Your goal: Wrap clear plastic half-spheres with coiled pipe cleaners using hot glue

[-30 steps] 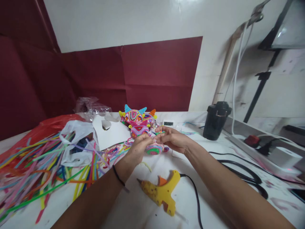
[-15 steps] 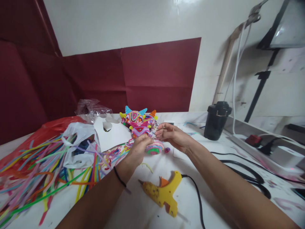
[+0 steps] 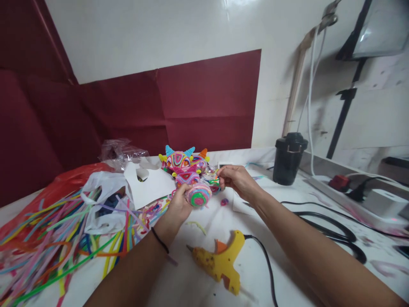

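My left hand (image 3: 179, 205) grips a round piece coiled from pipe cleaners (image 3: 198, 195), with rings of green, blue and pink facing me. To its right, my right hand (image 3: 234, 179) has thumb and fingers pressed together, and what lies between them is too small to make out. Just beyond the round piece stand colourful horned pipe-cleaner figures (image 3: 179, 160), one with blue horns, another with an orange one. A small purple-pink coil (image 3: 224, 202) lies on the white table below my right hand. Nearer me is a yellow glue gun (image 3: 220, 260), its nozzle toward the left.
Loose pipe cleaners (image 3: 41, 251) spread over the left side, around a white plastic bag (image 3: 105, 217) and a red bag (image 3: 64, 183). White card (image 3: 150, 183) lies behind. At right are a black cup (image 3: 289, 160), black cable (image 3: 335, 232) and a power strip (image 3: 348, 202).
The round piece has been lifted and tilted in my left hand, so its coiled face shows more. My right hand has moved a little right, away from it, and its fingers have closed together.
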The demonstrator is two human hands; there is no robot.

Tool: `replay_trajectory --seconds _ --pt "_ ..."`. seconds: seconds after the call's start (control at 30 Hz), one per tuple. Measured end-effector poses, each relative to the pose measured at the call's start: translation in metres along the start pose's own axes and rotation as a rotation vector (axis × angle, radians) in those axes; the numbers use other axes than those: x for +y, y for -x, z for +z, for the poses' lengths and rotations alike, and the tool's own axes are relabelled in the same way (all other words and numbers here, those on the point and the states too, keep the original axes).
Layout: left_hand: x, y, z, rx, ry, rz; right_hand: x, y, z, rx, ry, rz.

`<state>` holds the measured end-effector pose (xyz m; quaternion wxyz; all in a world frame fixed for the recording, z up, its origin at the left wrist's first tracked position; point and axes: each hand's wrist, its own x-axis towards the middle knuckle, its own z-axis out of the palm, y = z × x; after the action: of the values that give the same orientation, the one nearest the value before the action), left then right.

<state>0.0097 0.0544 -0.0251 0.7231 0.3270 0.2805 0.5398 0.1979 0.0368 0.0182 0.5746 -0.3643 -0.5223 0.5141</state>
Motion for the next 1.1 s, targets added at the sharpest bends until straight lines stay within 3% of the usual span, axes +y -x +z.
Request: replay_trajectory --seconds 0.43,0.8,1.1 --pt "0.001 -0.003 -0.014 0.069 0.061 -0.057 0.03 -0.015 -0.002 -0.001 0.229 0.014" --pt "-0.006 -0.002 -0.022 0.125 0.116 -0.045 0.033 -0.012 -0.01 0.036 0.621 -0.065" --pt "-0.007 0.001 -0.021 0.134 0.132 -0.032 0.043 -0.016 -0.016 0.014 0.7 -0.09"
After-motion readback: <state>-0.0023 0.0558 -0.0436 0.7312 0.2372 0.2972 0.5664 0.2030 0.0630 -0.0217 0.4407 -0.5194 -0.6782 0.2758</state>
